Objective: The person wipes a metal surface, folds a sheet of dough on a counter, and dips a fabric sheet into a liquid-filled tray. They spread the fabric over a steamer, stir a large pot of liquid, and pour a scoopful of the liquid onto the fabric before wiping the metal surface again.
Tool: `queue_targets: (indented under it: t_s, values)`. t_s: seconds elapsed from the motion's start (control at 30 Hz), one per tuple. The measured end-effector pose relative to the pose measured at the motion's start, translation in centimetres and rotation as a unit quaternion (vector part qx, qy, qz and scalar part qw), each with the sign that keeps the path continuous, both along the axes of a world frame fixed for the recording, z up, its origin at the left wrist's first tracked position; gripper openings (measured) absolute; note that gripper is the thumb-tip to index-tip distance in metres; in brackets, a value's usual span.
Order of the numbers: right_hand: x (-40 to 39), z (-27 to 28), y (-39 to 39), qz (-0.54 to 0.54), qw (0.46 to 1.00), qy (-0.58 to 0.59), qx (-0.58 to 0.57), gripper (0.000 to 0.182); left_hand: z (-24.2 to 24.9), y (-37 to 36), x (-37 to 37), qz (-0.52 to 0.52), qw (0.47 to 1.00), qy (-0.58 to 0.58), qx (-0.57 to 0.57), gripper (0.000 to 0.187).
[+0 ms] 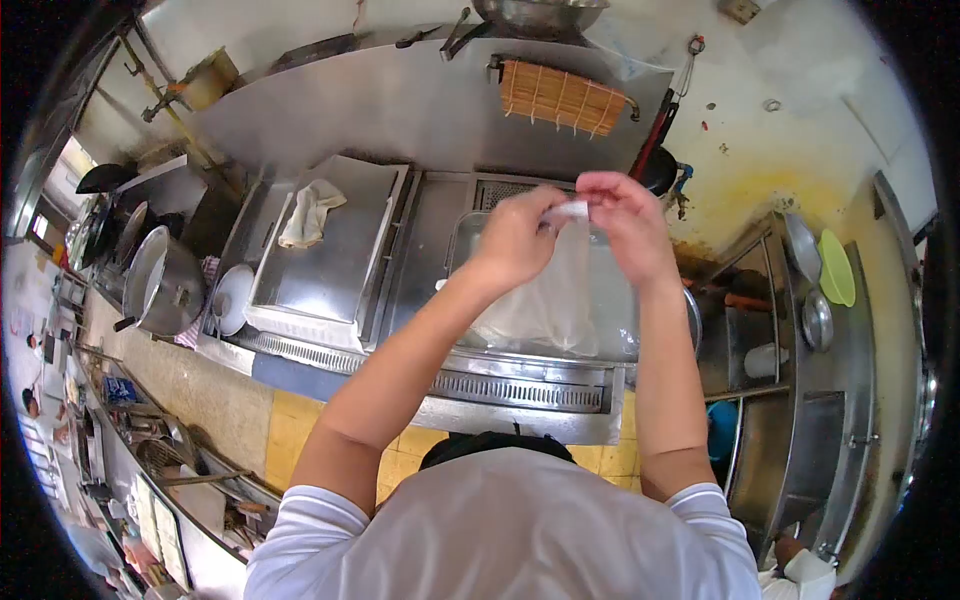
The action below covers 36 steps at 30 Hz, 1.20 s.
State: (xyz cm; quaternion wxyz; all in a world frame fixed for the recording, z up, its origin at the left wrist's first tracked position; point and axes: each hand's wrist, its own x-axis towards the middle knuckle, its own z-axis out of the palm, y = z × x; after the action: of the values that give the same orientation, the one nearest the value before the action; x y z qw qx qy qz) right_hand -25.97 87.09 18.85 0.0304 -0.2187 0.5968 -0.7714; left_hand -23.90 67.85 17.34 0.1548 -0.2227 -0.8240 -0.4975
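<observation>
While I watched from afar, the left hand (516,240) pinched the top of a translucent plastic bag (560,285) hanging over the stainless-steel counter (416,240); whether the curled right hand (634,232) gripped it too, I couldn't tell.

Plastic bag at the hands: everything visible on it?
The bag looks like translucent, whitish plastic, creased and wider toward the bottom. Its narrowed top is held in the left hand, with the right hand close beside; blur hides whether that one grips. It hangs over the steel counter; whether its base rests there isn't clear.
</observation>
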Motion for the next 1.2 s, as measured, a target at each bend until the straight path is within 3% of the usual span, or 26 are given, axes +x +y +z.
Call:
queue_targets:
  t_s: [0.13,0.23,0.3,0.37,0.43,0.47,0.53,0.6,0.67,0.77,0.83,0.9,0.97,1.07,1.1,1.17,1.2]
  values:
    - [-0.1,-2.1,-1.8,-0.027,0.997,0.02,0.074,0.033,3.3,1.1,0.8,0.046,0.994,0.093,-0.033,0.015]
    - [1.5,-5.5,-2.5,-0.037,0.964,-0.133,0.226,0.025,4.0,0.5,1.5,0.073,0.991,0.105,-0.046,0.022]
    - [2.2,-9.9,-1.4,-0.086,0.938,-0.111,0.318,0.022,4.2,-1.5,1.6,0.11,0.988,0.105,-0.002,0.028]
    - [2.0,-18.6,2.4,-0.123,0.924,-0.028,0.36,0.017,4.3,-4.3,1.3,0.165,0.977,0.109,0.077,0.028]
    - [2.2,-23.0,6.4,-0.14,0.869,-0.116,0.46,0.025,4.9,-5.5,1.6,0.212,0.975,0.025,0.067,0.028]
    - [2.0,-22.1,6.3,-0.115,0.874,-0.118,0.457,0.027,5.0,-5.9,1.9,0.237,0.969,-0.02,0.061,0.028]
    - [1.7,-18.1,5.9,-0.069,0.883,-0.125,0.447,0.033,2.3,-5.0,1.4,0.196,0.978,0.066,0.008,0.021]
    - [0.5,-15.4,1.9,-0.101,0.97,0.025,0.218,0.037,1.1,-2.6,1.8,0.144,0.985,0.093,-0.035,0.021]
    - [2.2,-6.7,-2.7,-0.078,0.987,-0.001,0.141,0.036,1.3,0.0,2.9,0.086,0.992,0.061,-0.068,0.025]
    - [2.2,-8.6,-4.4,-0.073,0.966,-0.124,0.216,0.019,2.0,-1.1,3.2,0.082,0.985,0.144,-0.036,0.029]
    - [1.6,-14.8,-1.6,-0.133,0.946,-0.036,0.292,0.019,2.0,-5.0,2.5,0.136,0.986,0.091,0.031,0.038]
    - [1.9,-19.5,3.4,-0.178,0.895,0.008,0.408,0.02,2.0,-8.2,3.0,0.239,0.971,0.017,0.011,0.021]
    - [1.9,-25.1,6.7,-0.194,0.852,-0.024,0.486,0.017,-6.2,-10.2,1.7,0.271,0.961,0.021,-0.05,0.012]
    - [4.1,-25.8,6.3,-0.285,0.745,0.182,0.575,0.014,-15.2,-9.4,2.7,0.231,0.948,-0.134,-0.175,0.017]
    - [4.2,-26.0,5.7,-0.262,0.74,0.167,0.597,0.013,-16.8,-8.1,3.4,0.207,0.929,-0.216,-0.217,0.022]
    - [4.5,-27.3,4.4,-0.213,0.726,0.135,0.639,0.011,-23.2,-6.7,3.0,0.064,0.857,-0.238,-0.453,0.027]
    - [4.1,-29.5,5.2,-0.166,0.733,0.121,0.648,0.013,-27.3,-6.8,2.9,0.036,0.868,-0.221,-0.442,0.026]
